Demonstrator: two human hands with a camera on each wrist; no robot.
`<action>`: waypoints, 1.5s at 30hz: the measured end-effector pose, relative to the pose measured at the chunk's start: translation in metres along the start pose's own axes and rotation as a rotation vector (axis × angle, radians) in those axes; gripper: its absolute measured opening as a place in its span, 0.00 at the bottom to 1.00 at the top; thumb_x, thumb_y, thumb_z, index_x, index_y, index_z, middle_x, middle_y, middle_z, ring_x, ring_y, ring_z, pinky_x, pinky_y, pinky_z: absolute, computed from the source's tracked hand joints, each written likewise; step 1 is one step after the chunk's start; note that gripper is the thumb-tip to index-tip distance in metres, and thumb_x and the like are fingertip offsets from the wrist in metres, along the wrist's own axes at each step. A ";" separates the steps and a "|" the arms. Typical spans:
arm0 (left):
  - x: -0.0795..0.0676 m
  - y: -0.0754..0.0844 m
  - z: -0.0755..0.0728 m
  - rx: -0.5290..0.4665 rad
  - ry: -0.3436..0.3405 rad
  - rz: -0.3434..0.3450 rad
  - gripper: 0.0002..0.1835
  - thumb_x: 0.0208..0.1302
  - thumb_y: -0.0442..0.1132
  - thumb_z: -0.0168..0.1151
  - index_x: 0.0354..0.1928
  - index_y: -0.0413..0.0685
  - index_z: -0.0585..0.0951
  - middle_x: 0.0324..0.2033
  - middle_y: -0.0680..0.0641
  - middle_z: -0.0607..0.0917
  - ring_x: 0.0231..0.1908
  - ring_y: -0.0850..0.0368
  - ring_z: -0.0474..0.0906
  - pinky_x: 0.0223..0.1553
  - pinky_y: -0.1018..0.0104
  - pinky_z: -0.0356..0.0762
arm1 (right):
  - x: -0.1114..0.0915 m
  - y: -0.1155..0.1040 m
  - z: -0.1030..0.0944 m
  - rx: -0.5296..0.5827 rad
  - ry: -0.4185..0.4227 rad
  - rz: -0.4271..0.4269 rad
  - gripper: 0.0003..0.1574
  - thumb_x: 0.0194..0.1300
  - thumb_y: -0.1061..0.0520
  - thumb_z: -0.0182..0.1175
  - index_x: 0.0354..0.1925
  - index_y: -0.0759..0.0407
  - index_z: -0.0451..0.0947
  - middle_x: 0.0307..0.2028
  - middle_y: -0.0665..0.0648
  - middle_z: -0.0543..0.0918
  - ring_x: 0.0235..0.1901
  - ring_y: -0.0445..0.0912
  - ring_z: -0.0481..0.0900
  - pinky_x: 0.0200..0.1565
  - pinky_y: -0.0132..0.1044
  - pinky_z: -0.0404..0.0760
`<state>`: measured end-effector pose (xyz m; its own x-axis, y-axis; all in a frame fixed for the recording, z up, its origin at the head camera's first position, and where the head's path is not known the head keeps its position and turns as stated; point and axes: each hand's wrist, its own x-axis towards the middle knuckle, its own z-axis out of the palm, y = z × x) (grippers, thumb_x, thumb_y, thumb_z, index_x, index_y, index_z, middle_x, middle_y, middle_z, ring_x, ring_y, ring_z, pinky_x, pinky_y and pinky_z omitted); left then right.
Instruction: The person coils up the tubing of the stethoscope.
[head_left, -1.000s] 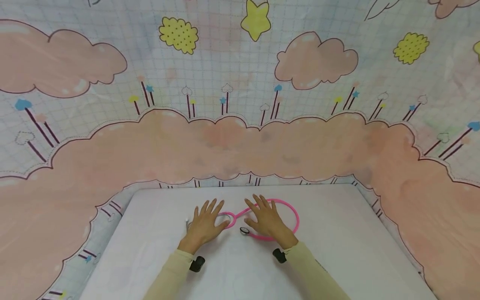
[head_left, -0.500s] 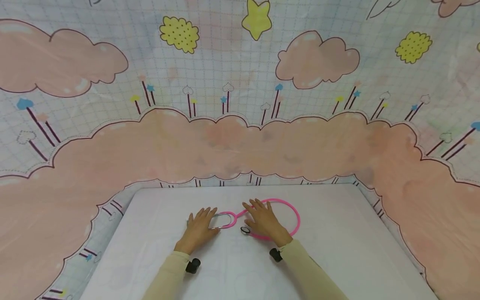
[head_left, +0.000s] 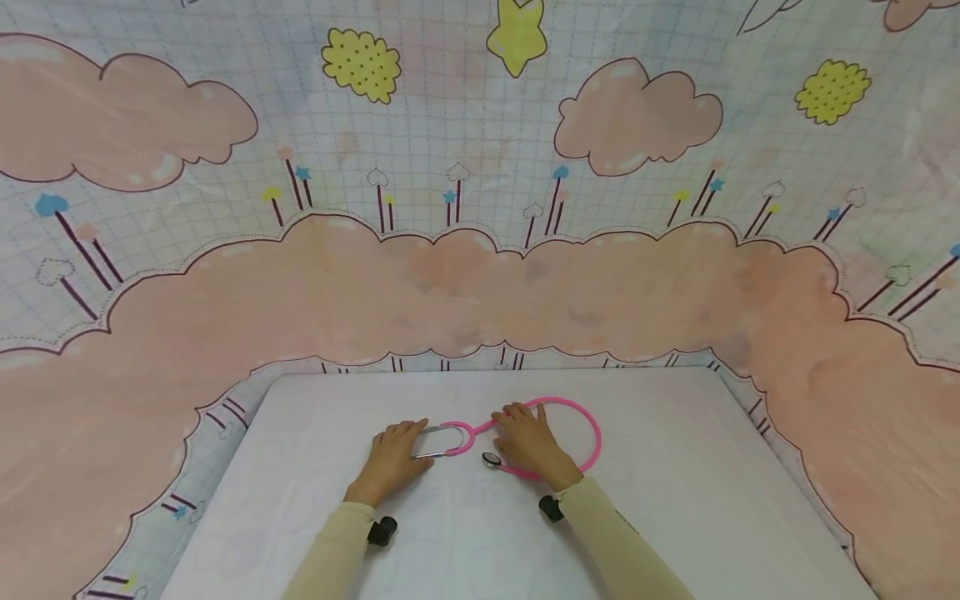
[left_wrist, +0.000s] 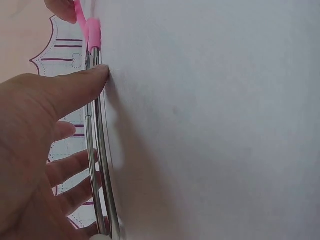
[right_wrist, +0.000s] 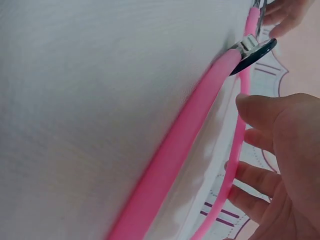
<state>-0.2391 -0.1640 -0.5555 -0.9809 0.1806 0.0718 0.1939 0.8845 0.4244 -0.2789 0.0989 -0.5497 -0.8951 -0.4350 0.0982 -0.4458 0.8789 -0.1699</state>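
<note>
A pink stethoscope point(head_left: 597, 442) lies on the white table, its tubing looped to the right. My left hand point(head_left: 390, 460) holds the metal headset point(left_wrist: 102, 165) on the left; the thumb crosses one side of the tubes and the fingers curl on the other. The ear tips are hidden by that hand. My right hand point(head_left: 531, 442) is over the tubing near the Y-joint, its fingers bent against the pink tube point(right_wrist: 232, 165) and the thumb at the near side. Just left of its thumb lies the round chest piece point(head_left: 491, 459) with a dark rim.
The white table point(head_left: 675, 517) reaches to a cloth backdrop point(head_left: 450, 292) printed with clouds and stars, which also runs along both sides. A small black device point(head_left: 383, 531) is strapped at the left wrist and another black device point(head_left: 551, 508) at the right.
Both hands have lowered and their spread fingers have curled in. The left hand has shifted slightly left and down onto the headset; the right hand's fingers have closed toward the tubing.
</note>
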 end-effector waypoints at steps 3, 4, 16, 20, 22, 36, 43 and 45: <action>0.001 0.000 -0.001 0.007 0.008 0.001 0.35 0.57 0.46 0.72 0.66 0.47 0.73 0.59 0.41 0.77 0.61 0.40 0.69 0.60 0.41 0.65 | 0.000 0.001 0.001 -0.027 0.030 -0.017 0.25 0.65 0.48 0.64 0.60 0.48 0.77 0.58 0.55 0.78 0.64 0.53 0.70 0.65 0.68 0.59; 0.001 -0.001 -0.001 0.009 0.011 0.001 0.34 0.57 0.46 0.72 0.66 0.47 0.73 0.59 0.41 0.77 0.60 0.41 0.70 0.60 0.42 0.66 | 0.000 0.002 0.001 -0.033 0.041 -0.025 0.25 0.65 0.48 0.64 0.59 0.48 0.77 0.57 0.55 0.79 0.63 0.53 0.71 0.64 0.68 0.60; 0.001 -0.004 -0.001 0.007 0.043 0.027 0.28 0.56 0.46 0.73 0.58 0.45 0.79 0.51 0.43 0.80 0.52 0.44 0.73 0.56 0.45 0.71 | -0.002 0.004 0.002 -0.056 0.153 -0.090 0.10 0.65 0.56 0.63 0.46 0.51 0.81 0.39 0.53 0.78 0.45 0.52 0.79 0.60 0.58 0.70; -0.001 -0.004 0.000 -0.004 0.041 0.023 0.28 0.57 0.46 0.73 0.59 0.46 0.79 0.52 0.43 0.80 0.52 0.45 0.73 0.58 0.46 0.71 | -0.003 0.004 0.003 -0.068 0.158 -0.086 0.09 0.65 0.55 0.64 0.44 0.51 0.82 0.38 0.53 0.78 0.44 0.51 0.78 0.57 0.55 0.72; -0.001 -0.005 0.000 0.003 0.045 0.031 0.29 0.57 0.46 0.73 0.60 0.48 0.78 0.52 0.44 0.80 0.51 0.46 0.74 0.58 0.47 0.72 | -0.003 0.004 0.003 -0.078 0.170 -0.090 0.08 0.65 0.55 0.64 0.43 0.51 0.82 0.37 0.53 0.78 0.43 0.51 0.78 0.55 0.54 0.73; -0.001 -0.012 0.003 0.033 -0.003 0.033 0.26 0.54 0.51 0.73 0.54 0.53 0.79 0.34 0.54 0.78 0.32 0.60 0.73 0.36 0.57 0.73 | -0.005 0.002 -0.006 0.015 0.196 -0.091 0.07 0.67 0.56 0.63 0.44 0.51 0.82 0.36 0.51 0.77 0.39 0.48 0.76 0.45 0.45 0.72; -0.001 -0.009 0.000 -0.013 -0.046 0.011 0.25 0.54 0.51 0.74 0.52 0.53 0.78 0.30 0.56 0.77 0.31 0.61 0.71 0.36 0.60 0.71 | -0.005 0.002 -0.012 0.038 0.259 -0.116 0.06 0.69 0.55 0.62 0.44 0.50 0.82 0.37 0.49 0.77 0.40 0.45 0.76 0.42 0.39 0.72; -0.002 -0.008 -0.001 -0.038 -0.056 0.014 0.25 0.54 0.49 0.74 0.52 0.52 0.77 0.28 0.57 0.76 0.29 0.62 0.69 0.33 0.62 0.69 | -0.005 0.001 -0.015 0.048 0.280 -0.125 0.06 0.69 0.56 0.62 0.44 0.50 0.82 0.37 0.50 0.77 0.40 0.45 0.76 0.42 0.39 0.72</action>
<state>-0.2387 -0.1724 -0.5580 -0.9757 0.2173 0.0280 0.2057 0.8648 0.4581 -0.2751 0.1051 -0.5361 -0.7979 -0.4627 0.3863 -0.5585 0.8086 -0.1850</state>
